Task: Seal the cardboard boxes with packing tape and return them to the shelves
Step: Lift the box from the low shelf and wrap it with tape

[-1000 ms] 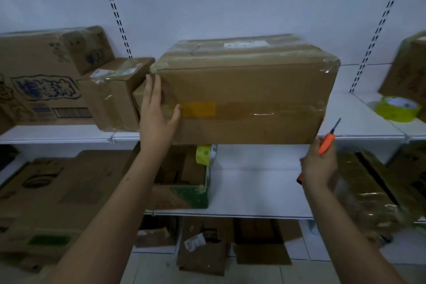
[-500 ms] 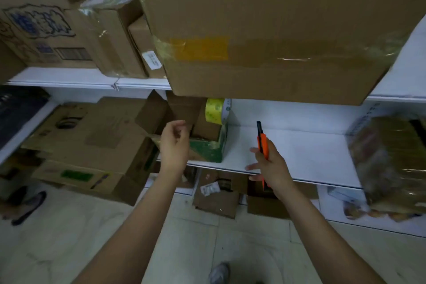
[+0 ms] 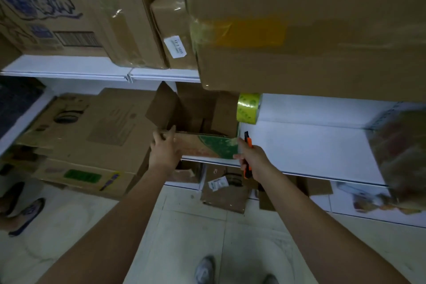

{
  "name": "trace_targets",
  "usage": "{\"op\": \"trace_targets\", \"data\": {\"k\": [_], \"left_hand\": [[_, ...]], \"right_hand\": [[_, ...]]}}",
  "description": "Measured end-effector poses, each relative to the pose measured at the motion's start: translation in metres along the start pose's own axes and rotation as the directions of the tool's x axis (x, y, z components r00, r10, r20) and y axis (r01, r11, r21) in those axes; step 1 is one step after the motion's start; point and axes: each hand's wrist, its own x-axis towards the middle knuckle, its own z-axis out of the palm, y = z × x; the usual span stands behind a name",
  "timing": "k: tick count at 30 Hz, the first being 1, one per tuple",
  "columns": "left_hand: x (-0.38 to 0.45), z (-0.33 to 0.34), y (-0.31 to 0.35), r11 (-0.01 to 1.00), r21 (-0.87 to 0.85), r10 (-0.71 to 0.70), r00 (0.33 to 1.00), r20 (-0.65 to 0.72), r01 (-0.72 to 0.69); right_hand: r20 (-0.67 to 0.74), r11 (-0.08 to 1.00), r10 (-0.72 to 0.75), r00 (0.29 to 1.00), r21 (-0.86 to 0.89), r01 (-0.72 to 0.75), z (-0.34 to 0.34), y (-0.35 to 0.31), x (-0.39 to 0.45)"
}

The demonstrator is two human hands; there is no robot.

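An open cardboard box (image 3: pixel 202 145) with a green corner and raised flaps sits on the lower shelf (image 3: pixel 311 147). My left hand (image 3: pixel 164 150) grips its front left rim. My right hand (image 3: pixel 252 160) holds an orange utility knife (image 3: pixel 247 154) and touches the box's front right corner. A yellow tape roll (image 3: pixel 249 108) stands upright on the box's right flap edge. A large taped box (image 3: pixel 311 25) rests on the upper shelf (image 3: pixel 69 67), above the open one.
Several cardboard boxes (image 3: pixel 80 18) fill the upper shelf on the left. A big flat carton (image 3: pixel 92 127) lies left of the open box. A plastic-wrapped bundle (image 3: pixel 401 157) is at the right. Flattened cardboard (image 3: pixel 224 191) lies under the shelf. Someone's shoe (image 3: pixel 27 214) is at far left.
My view dropped from the upper shelf to the lower one. Both hands left the large taped box and came down onto the open box, the right still holding the knife.
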Motion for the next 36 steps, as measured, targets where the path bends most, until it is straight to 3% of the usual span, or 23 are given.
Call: {"op": "trace_targets", "data": {"k": [4, 7, 12, 18, 23, 29, 32, 34, 36], "left_hand": [[0.041, -0.002, -0.043, 1.0, -0.025, 0.002, 0.998, 0.062, -0.001], [0.069, 0.0, -0.059, 0.991, -0.111, 0.081, 0.996, 0.023, -0.078], [0.091, 0.004, -0.06, 0.987, -0.108, 0.121, 0.992, 0.03, -0.117], [0.056, 0.03, -0.017, 0.975, -0.149, 0.179, 0.981, 0.069, -0.167], [0.002, 0.05, 0.067, 0.87, -0.282, 0.438, 0.896, 0.067, -0.404], [-0.009, 0.089, 0.16, 0.876, -0.297, 0.44, 0.881, 0.173, -0.38], [-0.009, 0.097, 0.185, 0.905, -0.324, 0.35, 0.915, 0.199, -0.276], [-0.015, 0.093, 0.191, 0.911, -0.386, 0.167, 0.985, 0.03, -0.143], [-0.027, 0.079, 0.194, 0.863, -0.506, -0.096, 0.977, -0.188, -0.012]], "right_hand": [[-0.075, 0.966, 0.142, 0.987, 0.23, -0.122, 0.048, -0.002, 0.034], [-0.116, 0.916, 0.195, 0.974, 0.376, -0.139, 0.068, -0.004, 0.054], [-0.161, 0.906, 0.23, 0.96, 0.394, -0.151, 0.064, -0.006, 0.067], [-0.223, 0.851, 0.222, 0.949, 0.519, -0.077, -0.01, 0.019, 0.029], [-0.278, 0.818, 0.211, 0.937, 0.575, -0.014, -0.11, 0.046, -0.002], [-0.388, 0.875, 0.203, 0.899, 0.485, 0.011, -0.217, 0.045, -0.003], [-0.573, 0.98, 0.105, 0.813, 0.198, 0.013, -0.249, 0.035, 0.002], [-0.699, 0.999, -0.014, 0.715, 0.015, 0.034, -0.253, 0.027, -0.003], [-0.747, 0.977, -0.212, 0.631, -0.142, 0.16, -0.243, 0.018, -0.02]]}}
